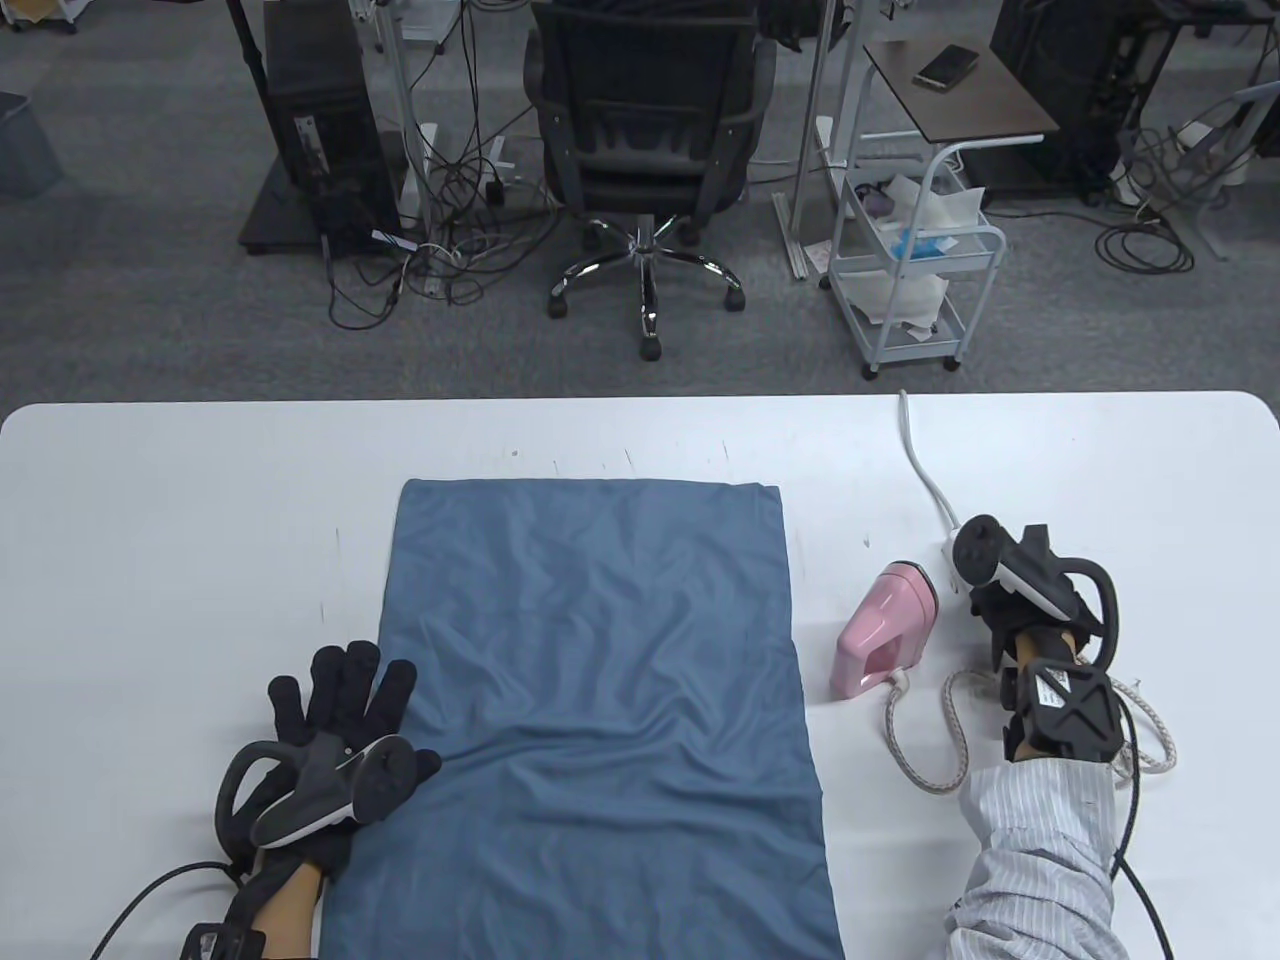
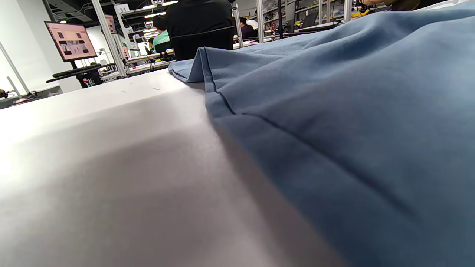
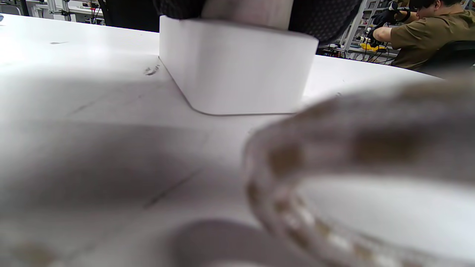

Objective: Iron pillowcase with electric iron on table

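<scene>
The blue pillowcase lies flat and wrinkled on the white table. It fills the right of the left wrist view. My left hand rests flat with fingers spread at the pillowcase's left edge, holding nothing. The pink iron lies on the table right of the pillowcase, untouched. My right hand is beyond the iron at a white socket block. In the right wrist view its gloved fingers grip a pale plug on top of the block.
The iron's braided cord loops by my right wrist and blurs across the right wrist view. A white cable runs from the block to the table's far edge. An office chair and a cart stand beyond the table.
</scene>
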